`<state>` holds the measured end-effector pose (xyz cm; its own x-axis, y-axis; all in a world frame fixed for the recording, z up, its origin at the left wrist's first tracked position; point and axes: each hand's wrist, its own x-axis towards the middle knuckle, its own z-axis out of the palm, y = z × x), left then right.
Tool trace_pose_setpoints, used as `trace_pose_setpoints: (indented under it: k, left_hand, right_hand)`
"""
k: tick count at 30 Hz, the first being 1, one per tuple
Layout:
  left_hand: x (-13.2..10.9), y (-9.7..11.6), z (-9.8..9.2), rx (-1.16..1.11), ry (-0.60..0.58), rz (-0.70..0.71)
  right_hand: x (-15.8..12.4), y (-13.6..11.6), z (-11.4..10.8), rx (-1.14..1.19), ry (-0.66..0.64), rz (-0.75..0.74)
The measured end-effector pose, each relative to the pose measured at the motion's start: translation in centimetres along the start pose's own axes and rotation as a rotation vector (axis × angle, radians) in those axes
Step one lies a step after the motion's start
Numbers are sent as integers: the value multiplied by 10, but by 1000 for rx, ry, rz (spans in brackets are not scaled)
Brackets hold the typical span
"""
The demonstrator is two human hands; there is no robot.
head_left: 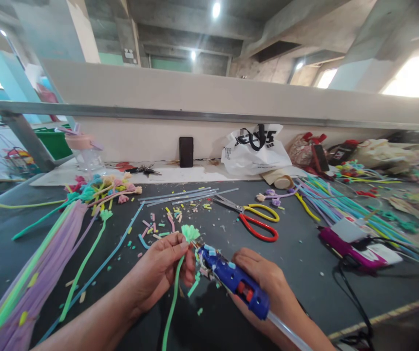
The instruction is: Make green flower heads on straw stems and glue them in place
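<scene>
Pinched in my left hand (169, 261) is a green pipe-cleaner flower (190, 233), its long fuzzy stem (174, 302) hanging down toward me. My right hand (264, 280) grips a blue hot glue gun (231, 275) with a clear glue stick (286, 331) coming out of its rear. The gun's nozzle meets or nearly meets the base of the flower head; the exact contact is hidden by my fingers. Bits of cut pipe cleaner cling to the gun's front. Scissors (249, 214) with one yellow and one red handle lie open just beyond my hands.
Purple and green pipe cleaners (52, 263) and finished flowers (103, 187) lie at left. Glue sticks (191, 196) and cut scraps lie ahead. At right are a magenta device (355, 251) with cords and more pipe cleaners (335, 204). A phone (186, 152), bottle (85, 151) and white bag (255, 151) stand behind.
</scene>
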<state>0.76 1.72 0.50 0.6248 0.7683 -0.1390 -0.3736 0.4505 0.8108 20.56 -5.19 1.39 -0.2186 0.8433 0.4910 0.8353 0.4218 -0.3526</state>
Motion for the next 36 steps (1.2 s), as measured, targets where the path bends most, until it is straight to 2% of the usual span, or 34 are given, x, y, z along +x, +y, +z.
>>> trace_pose_setpoints:
  k: [5,11,22,36]
  left_hand:
    - [0,1,0,26,0,4]
    - [1,1,-3,28,14,-2]
    - [1,0,-2,23,18,-23]
    - [3,1,-6,-46,29,-76]
  right_hand:
    - [0,0,0,-33,-51,-9]
    - [0,1,0,-11,-7,-35]
    - [1,0,0,-109,-28,-46]
    - [-1,1,2,-74,-19,-42]
